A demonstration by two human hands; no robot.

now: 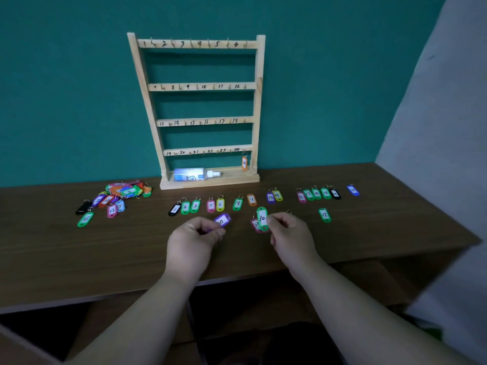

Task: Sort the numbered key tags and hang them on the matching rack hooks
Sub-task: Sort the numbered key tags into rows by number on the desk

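Note:
A wooden rack (259, 101) with four numbered rows of hooks stands at the back of the table. An orange tag (244, 162) hangs on its hook 24. My left hand (193, 239) pinches a purple tag (223, 219) above the table. My right hand (291, 234) pinches a green tag marked 10 (262, 218), held upright over a pink tag (255, 224) lying on the table. A row of numbered tags (220, 204) lies in order in front of the rack, from a black 1 at the left to a blue tag (353, 190) at the right.
An unsorted heap of tags (120, 193) lies at the left, with a green 16 (85, 219) nearest the edge. A small spray bottle (193, 174) lies on the rack's base. A lone green 17 (325, 215) sits at the right. A dark wooden table (105, 254) bears all of it.

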